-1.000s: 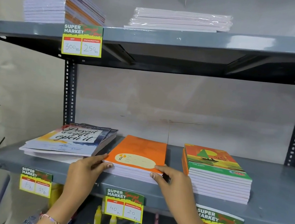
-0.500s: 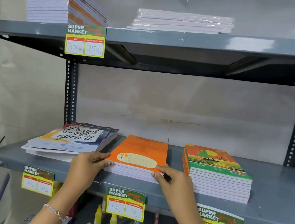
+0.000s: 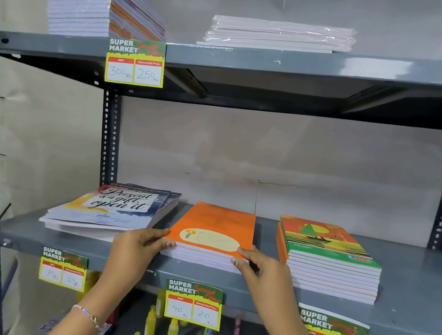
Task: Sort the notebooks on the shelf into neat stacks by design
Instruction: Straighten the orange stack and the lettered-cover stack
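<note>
Your left hand (image 3: 136, 248) and right hand (image 3: 263, 268) bracket the orange notebook stack (image 3: 212, 236) at the middle of the grey middle shelf (image 3: 416, 311). Left fingers curl around the stack's front left corner, thumb on the top cover; right fingers press the front right corner, thumb on the cover edge. Both hands are closed narrowly on the stack, which rests flat on the shelf. Its top cover shows a pale oval label.

To its left, close but not touching as far as you can tell: the "Present is a gift, open it" notebook stack (image 3: 110, 209), covers fanned, not squared. To its right, a clear gap apart: the green-and-orange sailboat notebook stack (image 3: 327, 257), fairly even.

Price tag reading 40 / 20 (image 3: 193, 304) hangs below the orange stack. On the upper shelf (image 3: 282, 63): a tall notebook pile (image 3: 95, 4) at left, plastic-wrapped packs (image 3: 280, 34) at centre. A bracelet (image 3: 86, 315) shows on your left wrist
</note>
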`<state>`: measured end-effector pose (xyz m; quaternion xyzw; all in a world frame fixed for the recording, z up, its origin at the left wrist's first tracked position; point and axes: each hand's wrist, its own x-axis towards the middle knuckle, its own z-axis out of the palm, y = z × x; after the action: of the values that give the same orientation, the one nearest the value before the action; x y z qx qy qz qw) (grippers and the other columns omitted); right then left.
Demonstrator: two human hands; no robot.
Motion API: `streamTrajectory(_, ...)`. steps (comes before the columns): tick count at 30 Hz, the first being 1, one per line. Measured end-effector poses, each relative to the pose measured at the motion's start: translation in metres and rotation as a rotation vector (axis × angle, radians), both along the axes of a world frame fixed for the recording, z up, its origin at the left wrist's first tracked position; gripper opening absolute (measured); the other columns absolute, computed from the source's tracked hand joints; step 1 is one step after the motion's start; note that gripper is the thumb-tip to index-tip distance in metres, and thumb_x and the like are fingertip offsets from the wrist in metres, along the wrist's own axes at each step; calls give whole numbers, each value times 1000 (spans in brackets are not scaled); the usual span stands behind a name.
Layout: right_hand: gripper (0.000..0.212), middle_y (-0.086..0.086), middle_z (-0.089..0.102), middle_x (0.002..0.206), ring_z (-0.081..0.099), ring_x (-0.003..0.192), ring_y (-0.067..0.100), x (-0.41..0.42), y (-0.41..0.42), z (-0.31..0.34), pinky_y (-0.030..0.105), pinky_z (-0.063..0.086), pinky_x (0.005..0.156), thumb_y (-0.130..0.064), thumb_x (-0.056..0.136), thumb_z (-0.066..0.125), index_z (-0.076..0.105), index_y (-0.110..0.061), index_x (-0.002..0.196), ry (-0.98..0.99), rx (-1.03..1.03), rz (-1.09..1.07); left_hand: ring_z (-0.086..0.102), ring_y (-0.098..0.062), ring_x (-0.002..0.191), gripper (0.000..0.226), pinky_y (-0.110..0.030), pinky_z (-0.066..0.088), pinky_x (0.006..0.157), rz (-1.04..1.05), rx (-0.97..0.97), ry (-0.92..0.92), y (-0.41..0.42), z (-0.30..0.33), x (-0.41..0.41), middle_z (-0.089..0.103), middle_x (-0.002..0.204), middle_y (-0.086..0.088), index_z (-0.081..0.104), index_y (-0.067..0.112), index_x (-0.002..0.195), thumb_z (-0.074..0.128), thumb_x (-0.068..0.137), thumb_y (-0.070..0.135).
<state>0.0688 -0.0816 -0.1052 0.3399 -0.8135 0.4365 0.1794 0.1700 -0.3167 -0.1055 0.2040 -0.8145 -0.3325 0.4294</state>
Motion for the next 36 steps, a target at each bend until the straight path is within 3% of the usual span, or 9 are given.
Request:
streamTrajectory(6,32,-1,70,120,67,103,12,4,0,0,12,43,82,-37,87,66,69,-25,116,19,19,-22,66,-17,85,37,-20,44,68,51,-92,-3,0,-5,0,78,100,-6,74,24,112,73,77,37)
streamTrajectory(10,30,-6,70,118,66,99,8,3,3,4,7,40,79,-36,87,66,70,-25,115,23,45,-9,64,-6,78,36,-11,44,71,40,-177,6,4,-5,11,78,96,2,72,25,114,71,81,37)
streamTrajectory(12,34,-9,67,124,62,106,7,4,3,5,13,43,87,-42,87,63,68,-26,117,18,59,15,68,5,82,33,-4,49,76,-3,-144,101,1,-9,28,77,92,15,74,25,110,74,78,34)
streamTrajectory(15,39,-15,54,135,44,130,2,19,-11,9,25,39,107,-50,86,58,63,-35,122,77,32,47,71,5,81,29,-17,55,76,83,-104,311,-26,-18,62,76,87,17,77,26,97,70,74,42)
streamTrajectory(19,26,-30,56,121,36,113,-28,57,-74,16,-5,21,96,-39,88,62,68,-33,112,166,-16,245,65,-16,96,34,-30,51,80,367,-212,189,-91,-12,101,70,110,3,71,20,108,75,76,33)
streamTrajectory(23,24,-4,67,122,57,116,6,83,-150,21,26,46,101,-27,90,60,67,-24,112,193,8,335,66,-16,83,40,-25,51,66,318,11,97,-135,-9,113,74,98,-5,69,17,120,73,81,26)
streamTrajectory(27,31,6,67,115,63,102,23,74,-194,30,33,49,90,-6,89,52,67,-14,114,173,246,239,68,-8,84,31,-5,50,59,241,112,214,-161,-7,113,75,90,1,73,15,111,73,82,24)
streamTrajectory(32,32,5,69,118,60,109,21,63,-213,31,31,46,95,-13,94,50,66,-19,120,196,277,246,67,-20,90,38,-36,57,77,284,192,200,-187,-3,104,74,102,-9,70,9,117,68,86,29)
streamTrajectory(36,27,1,68,113,51,111,18,61,-222,25,26,40,96,-20,93,54,69,-18,115,258,173,280,66,-19,83,31,-43,58,78,285,190,154,-203,-2,96,72,103,-2,70,18,117,61,91,32)
